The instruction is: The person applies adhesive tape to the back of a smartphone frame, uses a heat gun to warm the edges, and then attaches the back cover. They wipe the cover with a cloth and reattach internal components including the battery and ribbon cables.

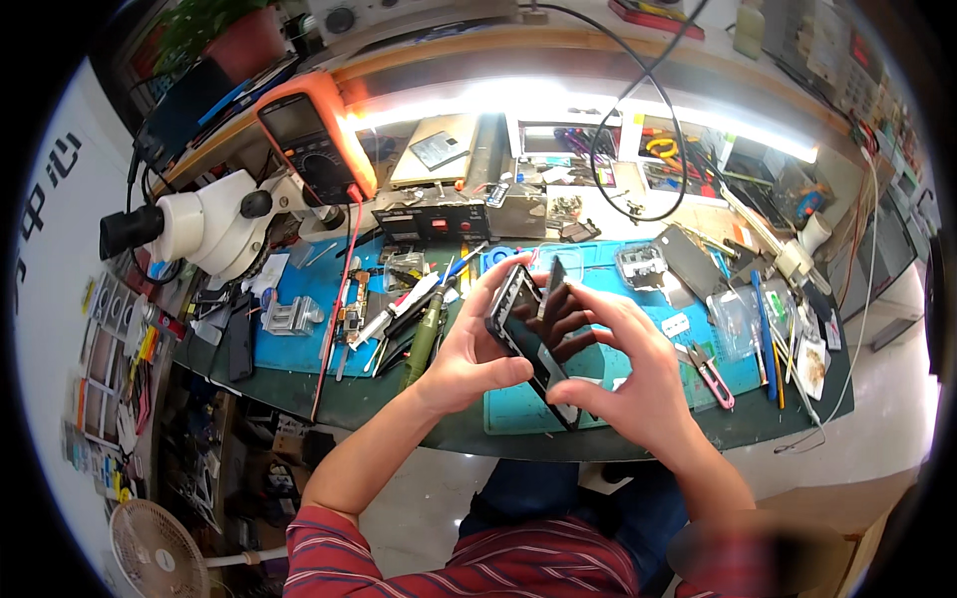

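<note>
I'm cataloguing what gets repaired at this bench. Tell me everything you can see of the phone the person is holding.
The phone is a slim dark slab with a glossy black face that mirrors the fingers. It looks partly opened: a thin dark panel lifts off its upper end. It is held tilted above the blue mat, the left hand gripping its left edge, the right hand pinching its lower end and right side.

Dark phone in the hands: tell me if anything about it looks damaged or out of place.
The dark rectangular phone is in pieces: its glossy black screen panel stands lifted away from the frame, hinged open at an angle. The left hand grips the frame; the right hand pinches the lower end. No cracks are discernible.
</note>
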{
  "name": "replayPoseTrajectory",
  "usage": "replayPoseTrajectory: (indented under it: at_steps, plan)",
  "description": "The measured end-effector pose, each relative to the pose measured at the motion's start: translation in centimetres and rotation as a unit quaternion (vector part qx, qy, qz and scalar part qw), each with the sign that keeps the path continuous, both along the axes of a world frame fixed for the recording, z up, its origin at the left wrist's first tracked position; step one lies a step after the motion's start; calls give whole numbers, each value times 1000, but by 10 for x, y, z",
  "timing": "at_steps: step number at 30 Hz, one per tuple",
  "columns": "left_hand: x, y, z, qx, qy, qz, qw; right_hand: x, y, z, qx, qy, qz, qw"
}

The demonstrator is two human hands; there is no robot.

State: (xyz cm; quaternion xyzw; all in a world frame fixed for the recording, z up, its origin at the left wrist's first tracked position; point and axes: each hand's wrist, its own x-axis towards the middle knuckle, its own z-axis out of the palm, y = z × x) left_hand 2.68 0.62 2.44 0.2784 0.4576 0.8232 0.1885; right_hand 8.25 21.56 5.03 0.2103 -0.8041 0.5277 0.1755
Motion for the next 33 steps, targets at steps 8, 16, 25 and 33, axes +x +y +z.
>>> replayPoseTrajectory:
  at_steps: [8,16,25,33]
  plan:
    - [0,1,-4,-11,42,-14,999,7,6,0,33,1,4,999]
    - [6,8,1,29,15,-39,999,9,0,8,82,26,-21,996]
    - [6,13,2,33,-27,-5,999,9,-1,17,105,19,-62,992]
    - [13,20,15,-10,-10,32,999,8,-2,21,100,34,-73,992]
